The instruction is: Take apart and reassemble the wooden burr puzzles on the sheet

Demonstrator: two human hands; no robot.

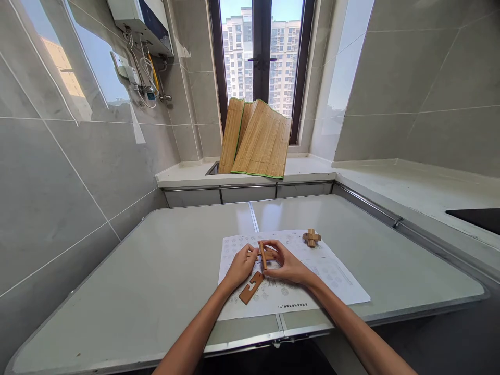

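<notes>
Over the printed sheet, my right hand (287, 264) grips a narrow brown wooden puzzle piece (263, 256) between thumb and fingers, the piece standing nearly upright. My left hand (242, 264) is closed at its left side, fingertips pinching wood there; a second wooden bar seems to run crosswise behind the upright one, mostly hidden by fingers. Just below the hands lies a flat wooden plate (247, 295) with a hooked cutout, on the paper sheet (328, 284). An assembled wooden burr puzzle (311, 238) rests at the sheet's upper right.
The sheet lies on a pale folding table (172, 271) with a metal seam down its middle. Behind it, a folded bamboo mat (261, 140) leans on the white counter (308, 165) before a window. Tiled walls flank both sides; a water heater (142, 23) hangs upper left.
</notes>
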